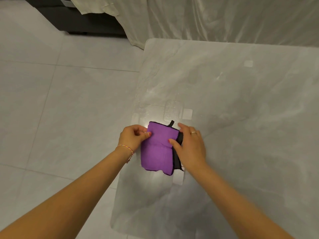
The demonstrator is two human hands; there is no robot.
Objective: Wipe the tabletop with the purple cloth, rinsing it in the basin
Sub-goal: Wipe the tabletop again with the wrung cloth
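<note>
The purple cloth (158, 149), folded, with a black edge and a small black loop at its far side, lies on the glossy grey tabletop (233, 118) near the table's left edge. My left hand (133, 138) pinches the cloth's upper left edge between thumb and fingers. My right hand (189, 145) holds the right side, thumb on the purple face and fingers over the dark folded edge. No basin is in view.
Wet streaks and droplets shine on the tabletop just beyond the cloth. A pale tiled floor (51, 109) lies to the left. A light draped sheet (224, 18) covers furniture behind the table, with a dark sofa base (82, 23) at the far left.
</note>
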